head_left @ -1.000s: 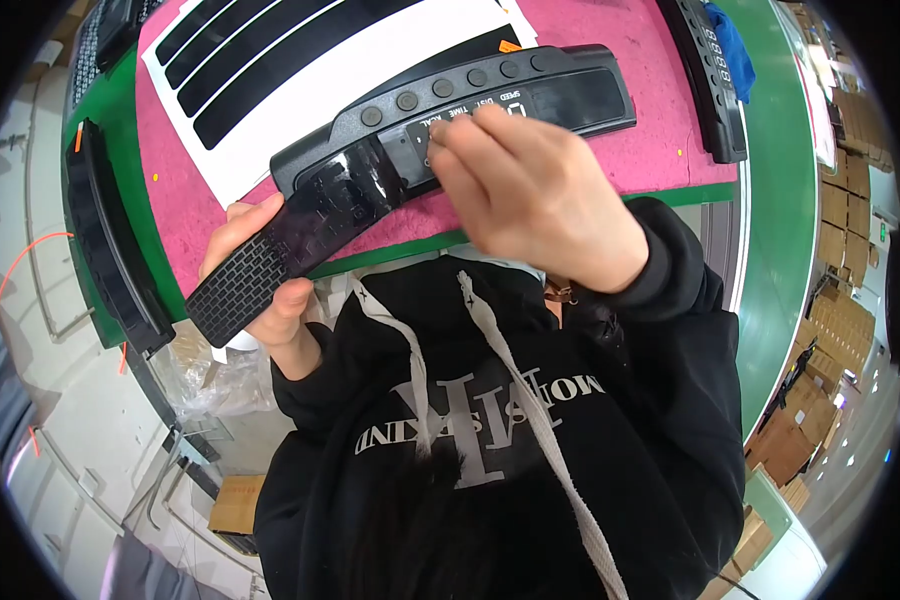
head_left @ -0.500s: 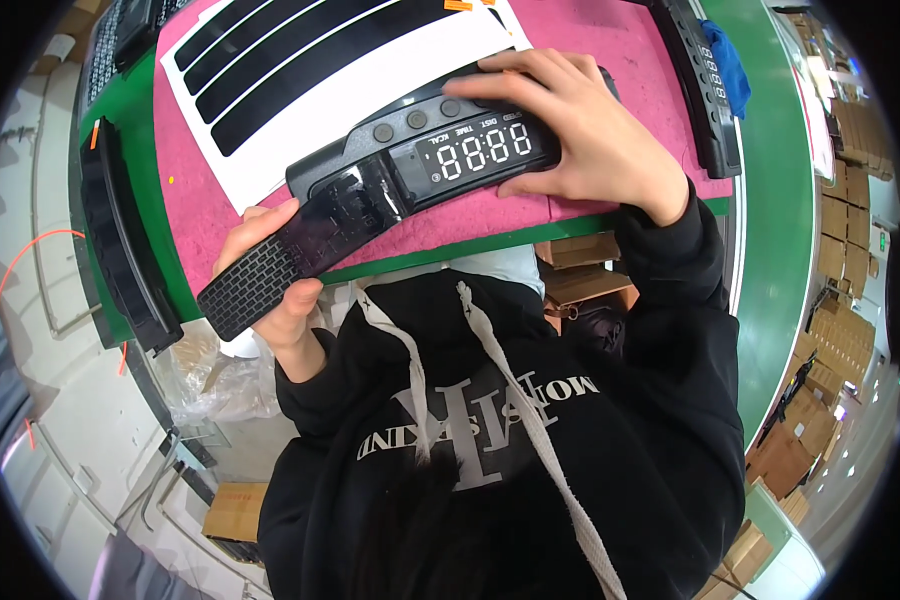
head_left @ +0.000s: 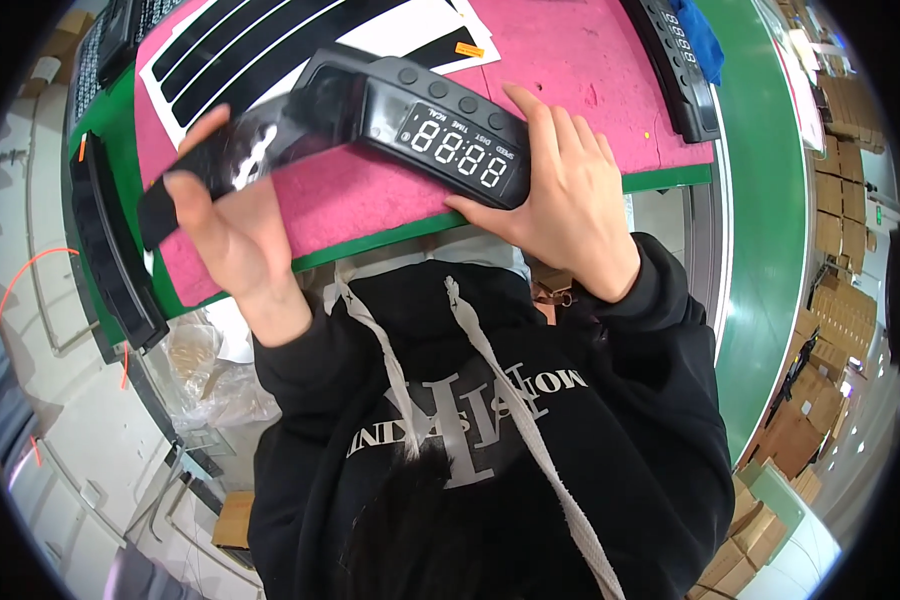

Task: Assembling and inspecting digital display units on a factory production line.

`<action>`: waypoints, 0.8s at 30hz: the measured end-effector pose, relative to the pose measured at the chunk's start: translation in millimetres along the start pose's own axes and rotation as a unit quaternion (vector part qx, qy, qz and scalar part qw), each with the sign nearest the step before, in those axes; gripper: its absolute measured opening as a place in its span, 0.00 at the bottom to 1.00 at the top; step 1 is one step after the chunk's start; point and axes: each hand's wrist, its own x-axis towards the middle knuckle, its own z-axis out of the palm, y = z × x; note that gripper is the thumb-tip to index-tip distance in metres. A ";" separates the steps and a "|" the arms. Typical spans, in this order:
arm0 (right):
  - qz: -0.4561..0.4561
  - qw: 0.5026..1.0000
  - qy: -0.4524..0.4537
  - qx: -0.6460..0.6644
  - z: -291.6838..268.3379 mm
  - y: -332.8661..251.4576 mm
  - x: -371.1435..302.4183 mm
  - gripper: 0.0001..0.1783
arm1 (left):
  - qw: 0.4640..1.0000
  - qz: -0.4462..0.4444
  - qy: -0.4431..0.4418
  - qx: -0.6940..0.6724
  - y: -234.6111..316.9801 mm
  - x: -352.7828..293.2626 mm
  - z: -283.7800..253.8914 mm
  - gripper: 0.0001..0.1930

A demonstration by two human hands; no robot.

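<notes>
A black display console (head_left: 388, 92) with several round buttons and white digit segments is held tilted above the pink mat, its right end lower. My right hand (head_left: 575, 190) grips that right end, thumb on the near edge and fingers over the far side. From the console's left part a glossy black film strip (head_left: 290, 135) stretches out to the left, bent and reflecting light. My left hand (head_left: 245, 235) pinches the strip's free end between thumb and fingers. Whether the strip is stuck to the console underneath cannot be seen.
Sheets with black curved strips (head_left: 260, 50) lie on the pink mat (head_left: 610, 70). An orange label (head_left: 469, 49) sits on the sheets. Another console (head_left: 675, 70) lies at the right beside a blue cloth (head_left: 703, 45). A long black curved part (head_left: 115, 240) rests on the green table's left side.
The console has swung so its right end points lower, nearer me. The strip's free end has lifted up and left with my left hand; its brick-patterned face no longer shows.
</notes>
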 end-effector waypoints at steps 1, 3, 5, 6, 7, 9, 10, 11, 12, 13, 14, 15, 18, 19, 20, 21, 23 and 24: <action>0.003 1.000 -0.008 0.005 -1.2 -0.6 -0.8 0.47 | 1.000 -0.009 -0.007 -0.023 0.4 5.0 8.3 0.33; 0.008 1.000 -0.022 0.016 -4.9 -0.2 0.1 0.43 | 1.000 -0.018 -0.015 -0.014 0.8 15.1 24.4 0.30; -0.042 0.998 -0.029 0.035 -17.1 11.1 11.5 0.40 | 0.999 -0.036 -0.032 -0.001 0.1 25.5 34.4 0.26; -0.088 0.994 -0.035 0.053 -23.4 19.5 21.1 0.38 | 0.999 -0.032 -0.027 0.000 -1.0 31.6 33.9 0.26; -0.127 0.989 -0.040 0.068 -25.7 26.7 28.3 0.35 | 0.999 -0.042 -0.034 -0.003 -4.0 39.0 33.4 0.24; -0.186 0.972 -0.037 0.138 -16.1 37.0 50.4 0.33 | 0.998 -0.056 -0.041 -0.006 -6.2 50.3 31.0 0.22; -0.235 0.950 -0.033 0.203 -11.2 43.0 60.9 0.30 | 0.998 -0.056 -0.041 -0.009 -10.6 56.5 34.5 0.22; -0.282 0.921 -0.030 0.266 -8.0 46.2 68.0 0.28 | 0.996 -0.070 -0.064 -0.001 -14.2 63.7 38.7 0.22; -0.287 0.919 -0.033 0.267 -3.1 45.5 74.0 0.28 | 0.993 -0.081 -0.082 0.011 -13.9 69.4 42.1 0.21; -0.305 0.913 -0.030 0.269 3.7 43.6 78.7 0.26 | 0.990 -0.093 -0.100 0.022 -12.2 72.3 44.6 0.21; -0.322 0.907 -0.026 0.272 10.3 42.0 82.1 0.24 | 0.991 -0.090 -0.094 0.022 -12.3 72.4 48.5 0.21; -0.341 0.898 -0.023 0.276 15.4 40.2 85.5 0.23 | 0.991 -0.104 -0.076 0.023 -11.8 71.4 56.6 0.21; -0.329 0.891 -0.034 0.310 17.9 32.6 80.9 0.19 | 0.991 -0.129 -0.033 0.023 -15.0 74.2 59.6 0.23; -0.319 0.889 -0.037 0.326 18.2 30.9 80.9 0.18 | 0.993 -0.100 -0.059 0.029 -21.1 82.3 48.0 0.22; -0.323 0.887 -0.043 0.328 18.7 30.1 82.3 0.18 | 0.993 -0.072 -0.084 0.036 -22.3 87.0 42.4 0.21; -0.327 0.887 -0.041 0.324 18.8 29.3 84.1 0.18 | 0.992 -0.044 -0.110 0.043 -24.7 88.2 37.3 0.21; -0.336 0.887 -0.038 0.316 19.2 28.3 86.8 0.18 | 0.994 -0.044 -0.101 0.023 -33.1 84.9 28.8 0.21; -0.339 0.885 -0.043 0.317 19.4 28.2 86.9 0.18 | 0.994 -0.044 -0.098 0.004 -38.0 83.3 25.5 0.21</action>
